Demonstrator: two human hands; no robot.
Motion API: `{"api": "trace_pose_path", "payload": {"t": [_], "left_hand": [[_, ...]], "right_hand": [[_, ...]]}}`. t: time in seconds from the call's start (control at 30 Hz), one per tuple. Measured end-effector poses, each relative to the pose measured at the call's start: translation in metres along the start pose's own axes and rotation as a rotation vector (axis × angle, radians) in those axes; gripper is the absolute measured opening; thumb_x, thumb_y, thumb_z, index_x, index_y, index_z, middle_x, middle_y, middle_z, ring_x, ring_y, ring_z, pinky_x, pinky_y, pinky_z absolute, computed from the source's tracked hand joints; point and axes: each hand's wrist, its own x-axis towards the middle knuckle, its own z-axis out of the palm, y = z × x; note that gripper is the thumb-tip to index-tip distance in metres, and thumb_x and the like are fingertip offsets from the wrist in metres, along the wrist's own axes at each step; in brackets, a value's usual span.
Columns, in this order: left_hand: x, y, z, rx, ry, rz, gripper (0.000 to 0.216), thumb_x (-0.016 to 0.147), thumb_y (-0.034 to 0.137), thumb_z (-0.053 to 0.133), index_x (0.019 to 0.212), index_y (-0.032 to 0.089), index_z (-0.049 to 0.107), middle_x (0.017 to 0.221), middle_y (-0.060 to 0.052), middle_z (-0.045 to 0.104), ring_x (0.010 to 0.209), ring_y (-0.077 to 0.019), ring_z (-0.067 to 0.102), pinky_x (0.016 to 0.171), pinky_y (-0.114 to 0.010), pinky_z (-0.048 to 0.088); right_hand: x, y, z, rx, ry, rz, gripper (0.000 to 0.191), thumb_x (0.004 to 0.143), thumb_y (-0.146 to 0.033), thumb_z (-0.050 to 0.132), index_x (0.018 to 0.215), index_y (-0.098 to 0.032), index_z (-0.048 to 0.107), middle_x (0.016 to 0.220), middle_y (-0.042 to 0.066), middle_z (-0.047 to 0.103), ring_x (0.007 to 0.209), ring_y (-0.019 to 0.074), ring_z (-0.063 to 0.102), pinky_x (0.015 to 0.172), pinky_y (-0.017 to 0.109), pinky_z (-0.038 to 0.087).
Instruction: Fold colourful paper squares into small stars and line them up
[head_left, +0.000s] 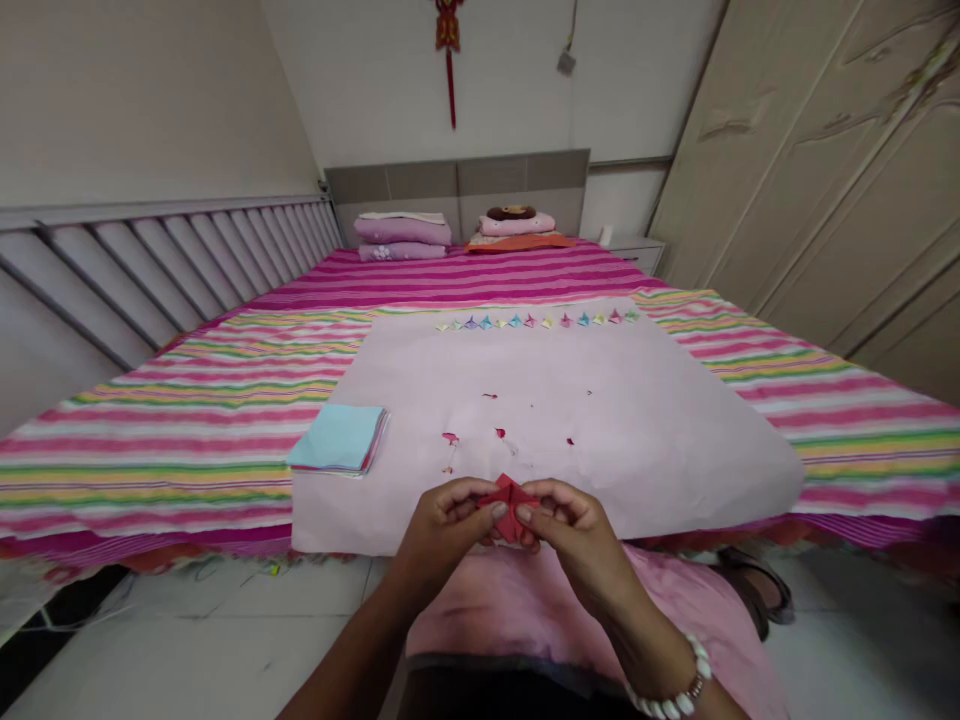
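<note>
A folded piece of red origami paper (pixel 509 492) is pinched between both hands, low over the near edge of the board. My left hand (pixel 455 515) grips its left side with thumb and fingers. On its right side, the thumb and fingers of my right hand (pixel 564 520) press the folds. The paper has a pointed top and a crease down its middle; its underside is hidden by the fingers. Left of the hands, a stack of square coloured paper (pixel 337 437) lies with a light blue sheet on top.
A large pale sheet (pixel 622 420) covers part of the striped bed (pixel 202 400). Along its far edge runs a row of small folded paper pieces (pixel 530 321) in several colours. Red scraps (pixel 500 433) lie ahead of the hands. A pink cushion or cloth (pixel 510 610) is below them.
</note>
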Motion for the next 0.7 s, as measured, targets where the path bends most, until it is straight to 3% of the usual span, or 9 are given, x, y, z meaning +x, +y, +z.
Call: {"api": "trace_pose_path", "payload": {"t": [0.13,0.3,0.57,0.7], "left_hand": [[-0.003,-0.001,-0.004,-0.023,-0.052,0.026,0.018,0.076,0.023,0.068,0.093,0.017,0.072,0.065,0.000,0.070,0.060,-0.0120,0.064,0.060,-0.023,0.053],[-0.005,0.000,-0.004,-0.026,-0.040,0.063,0.015,0.078,0.023,0.065,0.087,0.017,0.074,0.069,-0.002,0.071,0.064,-0.0122,0.064,0.064,-0.024,0.053],[-0.002,-0.005,0.007,0.021,0.097,0.052,0.009,0.069,0.023,0.074,0.071,0.015,0.069,0.063,-0.001,0.069,0.062,-0.0123,0.063,0.061,-0.021,0.051],[-0.002,-0.009,0.009,0.046,0.125,0.082,0.016,0.070,0.021,0.072,0.086,0.017,0.069,0.066,0.001,0.068,0.063,-0.0116,0.062,0.060,-0.021,0.051]], "right_hand": [[0.001,0.001,0.001,0.090,0.002,0.032,0.012,0.067,-0.022,0.077,0.078,-0.018,0.074,0.050,-0.001,0.064,0.047,0.0106,0.055,0.048,0.021,0.041],[0.000,-0.001,0.003,0.145,0.010,0.063,0.010,0.065,-0.016,0.072,0.074,-0.018,0.073,0.053,0.000,0.065,0.048,0.0102,0.055,0.050,0.022,0.041],[-0.002,-0.005,0.002,0.115,-0.103,-0.012,0.010,0.075,-0.023,0.068,0.081,-0.017,0.072,0.064,0.002,0.068,0.059,0.0122,0.058,0.059,0.024,0.045],[-0.001,-0.005,0.002,0.041,-0.022,-0.007,0.015,0.067,-0.024,0.079,0.077,-0.017,0.071,0.057,0.000,0.067,0.053,0.0100,0.057,0.054,0.021,0.045]]}}
